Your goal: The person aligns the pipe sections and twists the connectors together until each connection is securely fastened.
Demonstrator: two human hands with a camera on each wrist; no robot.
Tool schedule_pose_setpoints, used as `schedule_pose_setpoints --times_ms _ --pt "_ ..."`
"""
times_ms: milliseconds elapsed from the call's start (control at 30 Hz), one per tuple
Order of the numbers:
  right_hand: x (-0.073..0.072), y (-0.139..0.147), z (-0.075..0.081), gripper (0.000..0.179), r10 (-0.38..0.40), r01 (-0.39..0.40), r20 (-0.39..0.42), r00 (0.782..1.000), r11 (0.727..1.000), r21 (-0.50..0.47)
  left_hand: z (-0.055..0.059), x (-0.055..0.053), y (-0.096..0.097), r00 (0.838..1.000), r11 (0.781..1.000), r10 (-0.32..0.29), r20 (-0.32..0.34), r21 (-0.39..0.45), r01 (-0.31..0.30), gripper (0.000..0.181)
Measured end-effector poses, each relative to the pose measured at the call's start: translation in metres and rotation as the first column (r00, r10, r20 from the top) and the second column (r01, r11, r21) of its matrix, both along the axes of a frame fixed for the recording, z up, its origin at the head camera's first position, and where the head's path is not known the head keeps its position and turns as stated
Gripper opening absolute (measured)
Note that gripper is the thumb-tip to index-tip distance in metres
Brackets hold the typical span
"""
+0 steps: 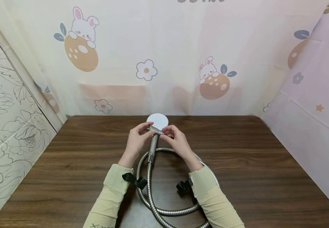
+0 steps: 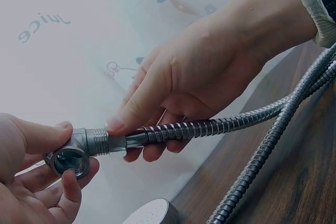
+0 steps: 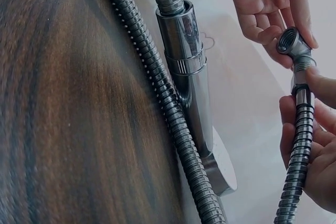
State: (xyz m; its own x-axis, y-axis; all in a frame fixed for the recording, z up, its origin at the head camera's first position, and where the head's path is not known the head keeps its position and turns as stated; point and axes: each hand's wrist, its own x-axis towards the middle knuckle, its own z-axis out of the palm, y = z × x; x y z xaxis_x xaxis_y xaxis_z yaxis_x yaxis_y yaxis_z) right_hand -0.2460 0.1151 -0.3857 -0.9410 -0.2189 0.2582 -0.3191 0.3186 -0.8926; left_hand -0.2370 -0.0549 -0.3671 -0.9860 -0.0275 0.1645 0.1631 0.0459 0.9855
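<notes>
My left hand [image 1: 134, 142] pinches a small chrome tee fitting [image 2: 77, 141] between thumb and fingers, with a threaded round opening facing out. From the other side my right hand [image 1: 180, 145] grips the end of a ribbed metal shower hose [image 2: 210, 126], its thumb near the smooth collar. Hose end and the fitting's ridged neck meet in line; how far they are joined cannot be told. Behind the hands lies a shower head [image 1: 158, 119] with a white dotted face, its chrome handle [image 3: 193, 95] attached to the other end of the hose.
The hose loops across the dark wooden table [image 1: 267, 177] beneath both forearms. A cream curtain [image 1: 170, 38] with rabbit prints hangs right behind the table's far edge. Black straps [image 1: 135, 180] circle the sleeves at the wrists.
</notes>
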Motion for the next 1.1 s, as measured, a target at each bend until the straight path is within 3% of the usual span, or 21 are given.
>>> schedule_pose_setpoints --times_ms 100,267,633,867,1100 --pt "0.007 -0.002 0.011 0.023 0.029 -0.028 0.025 0.999 0.999 -0.029 0.000 0.000 0.000 1.000 1.000 -0.003 0.005 -0.002 0.003 0.032" --pt "0.021 -0.003 0.029 0.021 0.042 -0.042 0.016 0.999 0.999 0.019 0.000 0.000 -0.001 1.000 1.000 -0.022 0.005 0.004 0.022 0.032" --pt "0.026 -0.004 0.033 0.023 0.035 -0.033 -0.029 0.999 0.997 0.066 -0.001 -0.001 -0.002 0.999 0.999 -0.031 -0.006 -0.011 0.031 0.032" --pt "0.025 -0.006 0.032 0.039 0.007 -0.006 -0.037 0.999 0.999 0.043 -0.001 0.000 -0.002 0.999 0.999 -0.037 0.006 0.006 0.037 0.032" --pt "0.026 -0.006 0.032 0.032 -0.023 0.025 -0.047 0.999 0.999 0.038 0.001 0.002 -0.001 0.999 0.998 -0.049 0.020 0.034 0.048 0.035"
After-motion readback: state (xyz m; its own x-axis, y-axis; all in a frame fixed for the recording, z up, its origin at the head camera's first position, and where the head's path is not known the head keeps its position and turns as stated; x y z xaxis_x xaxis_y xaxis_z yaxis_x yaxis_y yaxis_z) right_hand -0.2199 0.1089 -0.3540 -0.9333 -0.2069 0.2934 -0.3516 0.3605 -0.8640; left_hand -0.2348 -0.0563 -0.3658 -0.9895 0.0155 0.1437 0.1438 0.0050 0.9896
